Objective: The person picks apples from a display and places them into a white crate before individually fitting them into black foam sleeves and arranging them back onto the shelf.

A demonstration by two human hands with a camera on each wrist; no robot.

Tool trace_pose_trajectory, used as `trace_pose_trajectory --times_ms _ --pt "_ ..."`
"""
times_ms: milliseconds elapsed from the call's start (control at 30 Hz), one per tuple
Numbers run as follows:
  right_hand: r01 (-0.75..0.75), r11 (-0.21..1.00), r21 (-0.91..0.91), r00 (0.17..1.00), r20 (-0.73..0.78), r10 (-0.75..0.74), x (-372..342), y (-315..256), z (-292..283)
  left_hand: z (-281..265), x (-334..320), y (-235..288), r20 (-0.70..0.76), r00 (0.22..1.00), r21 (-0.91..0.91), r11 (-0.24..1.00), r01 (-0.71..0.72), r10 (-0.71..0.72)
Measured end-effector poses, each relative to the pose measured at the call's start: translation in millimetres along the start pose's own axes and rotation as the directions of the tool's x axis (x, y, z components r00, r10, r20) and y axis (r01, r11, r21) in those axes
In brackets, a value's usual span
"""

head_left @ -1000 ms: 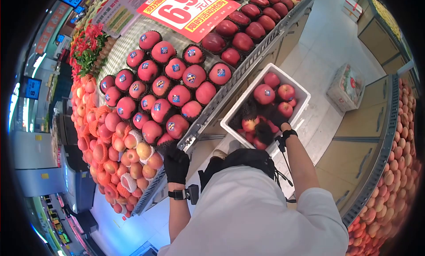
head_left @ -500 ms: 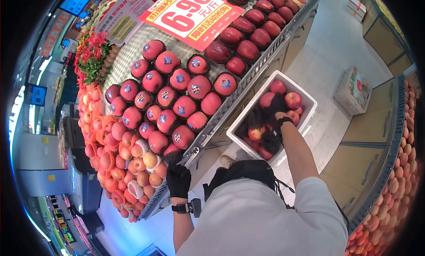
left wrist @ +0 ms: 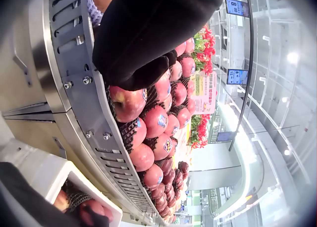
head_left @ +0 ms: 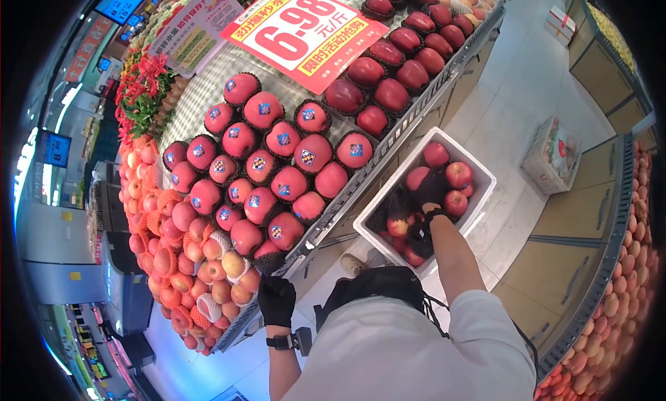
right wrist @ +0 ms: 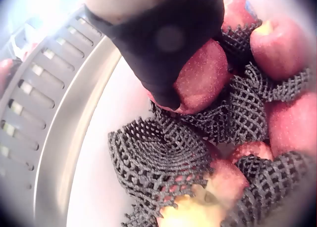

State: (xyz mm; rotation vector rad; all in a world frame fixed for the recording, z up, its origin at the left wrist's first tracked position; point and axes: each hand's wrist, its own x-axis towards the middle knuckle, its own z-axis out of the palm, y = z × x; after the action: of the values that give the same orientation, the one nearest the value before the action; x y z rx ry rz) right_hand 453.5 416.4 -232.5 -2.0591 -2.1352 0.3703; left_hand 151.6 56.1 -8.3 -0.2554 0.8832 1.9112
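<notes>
My left hand (head_left: 277, 300), in a black glove, rests at the metal edge of the fruit display with its fingers loosely bent. In the left wrist view this hand (left wrist: 153, 39) lies just over a red apple (left wrist: 128, 105); its fingertips are partly hidden. Inside a white foam box (head_left: 479, 210), my gloved right hand (head_left: 431, 187) is among red apples. The right wrist view shows that hand (right wrist: 171, 41) gripping a bare red apple (right wrist: 204, 78), with dark foam nets (right wrist: 158, 152) and more apples beneath and beside it.
Rows of stickered apples (head_left: 284, 182) fill the sloped display above a slotted metal rail (head_left: 416, 116). A red price sign (head_left: 302, 37) stands among them. Another box (head_left: 553, 155) sits on the floor by the opposite cabinets (head_left: 555, 262).
My right hand has reached farther into the foam box onto an apple, then drawn slightly back toward me. My left hand has stayed by the display edge. The head view has shifted a little.
</notes>
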Motion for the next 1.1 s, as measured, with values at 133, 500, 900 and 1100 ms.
trace_pose_trajectory --times_ms 133,500,900,1100 --pt "0.039 0.987 0.157 0.999 -0.011 -0.038 -15.5 12.3 -10.6 -5.8 12.9 1.7 -0.013 1.0 0.114 0.993 -0.018 0.02" --pt "-0.048 0.278 0.959 0.975 0.105 -0.194 -20.7 49.4 -108.8 29.4 57.3 -23.6 0.227 0.956 0.154 0.976 0.153 -0.185" --pt "-0.17 0.04 0.985 0.93 0.173 -0.323 -66.6 16.4 -177.3 168.7 69.4 -73.6 0.746 0.62 0.479 -0.449 -0.754 -0.245" --pt "0.072 0.368 0.927 0.918 0.083 -0.389 -104.1 -34.8 -214.2 163.7 63.8 -104.7 0.753 0.635 0.642 -0.015 -0.766 -0.175"
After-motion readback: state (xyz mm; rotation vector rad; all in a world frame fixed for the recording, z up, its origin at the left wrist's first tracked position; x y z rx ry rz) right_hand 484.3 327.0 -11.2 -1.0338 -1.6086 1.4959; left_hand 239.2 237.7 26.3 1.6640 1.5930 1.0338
